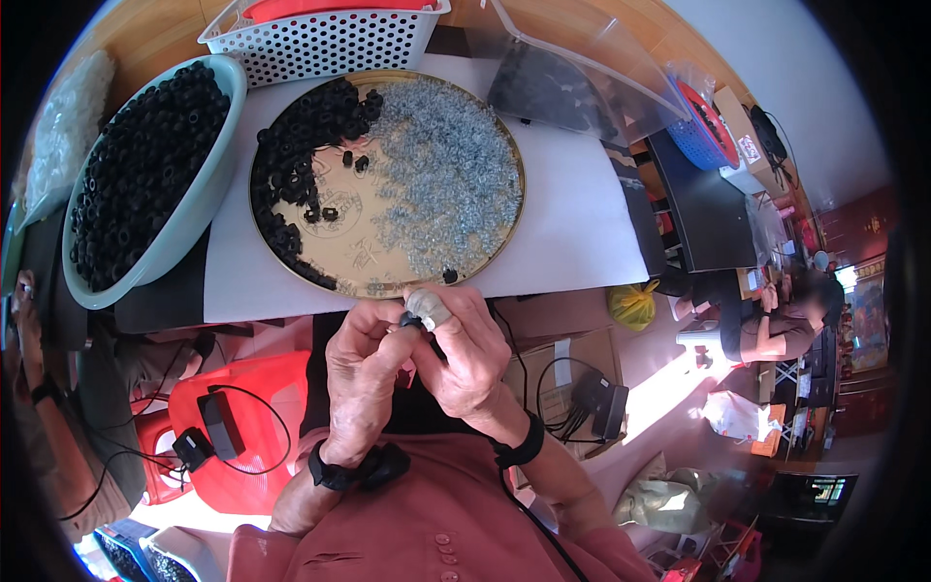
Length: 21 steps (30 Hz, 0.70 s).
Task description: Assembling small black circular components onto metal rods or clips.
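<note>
At the near edge of the round gold tray (339,199), my two hands meet fingertip to fingertip. My left hand (361,364) pinches a small black ring-shaped part (410,319). My right hand (467,354) is closed against the same part, its fingertip wrapped in a whitish cover (427,308); whether it also holds a tiny piece is hidden. On the tray, small black parts (320,121) lie along the left side. Many small clear, silvery pieces (446,175) spread over the right side, and a single black part (449,276) sits at the near rim.
Left of the tray stands a pale green basin (228,116) heaped with black parts. Behind are a white perforated basket (325,48) and a clear plastic box (582,82). A red stool (252,466) is below left. Other people sit at both sides.
</note>
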Available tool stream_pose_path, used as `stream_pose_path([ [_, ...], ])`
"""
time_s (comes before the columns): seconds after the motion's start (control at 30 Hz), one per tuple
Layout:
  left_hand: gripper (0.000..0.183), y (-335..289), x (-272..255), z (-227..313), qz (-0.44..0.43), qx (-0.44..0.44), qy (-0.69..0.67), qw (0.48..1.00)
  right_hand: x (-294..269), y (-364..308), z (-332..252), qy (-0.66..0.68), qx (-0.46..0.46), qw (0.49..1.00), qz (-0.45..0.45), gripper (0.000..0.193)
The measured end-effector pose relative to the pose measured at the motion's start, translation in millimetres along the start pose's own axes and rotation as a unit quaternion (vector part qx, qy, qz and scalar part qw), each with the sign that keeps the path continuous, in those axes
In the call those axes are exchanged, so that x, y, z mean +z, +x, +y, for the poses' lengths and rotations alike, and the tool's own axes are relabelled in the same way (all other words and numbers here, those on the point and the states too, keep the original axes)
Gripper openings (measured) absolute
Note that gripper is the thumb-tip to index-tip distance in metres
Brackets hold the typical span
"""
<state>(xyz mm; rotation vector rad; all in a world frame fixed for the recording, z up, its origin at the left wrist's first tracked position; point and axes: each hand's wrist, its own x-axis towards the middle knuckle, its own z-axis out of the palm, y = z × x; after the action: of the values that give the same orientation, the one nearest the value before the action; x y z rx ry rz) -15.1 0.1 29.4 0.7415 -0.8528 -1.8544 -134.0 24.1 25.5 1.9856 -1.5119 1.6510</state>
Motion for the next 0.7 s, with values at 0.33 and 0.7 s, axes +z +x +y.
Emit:
stream_pose_path([
  [0.33,0.011,-2.3,0.1,-8.3,-0.037,-0.024,0.041,0.998,-2.2,-18.5,1.7,0.021,0.059,0.998,0.016,0.045],
  [0.7,0.015,-5.9,12.8,-6.8,-0.060,0.002,0.029,0.998,-2.3,-19.6,-2.0,-0.006,0.042,0.998,0.054,0.044],
])
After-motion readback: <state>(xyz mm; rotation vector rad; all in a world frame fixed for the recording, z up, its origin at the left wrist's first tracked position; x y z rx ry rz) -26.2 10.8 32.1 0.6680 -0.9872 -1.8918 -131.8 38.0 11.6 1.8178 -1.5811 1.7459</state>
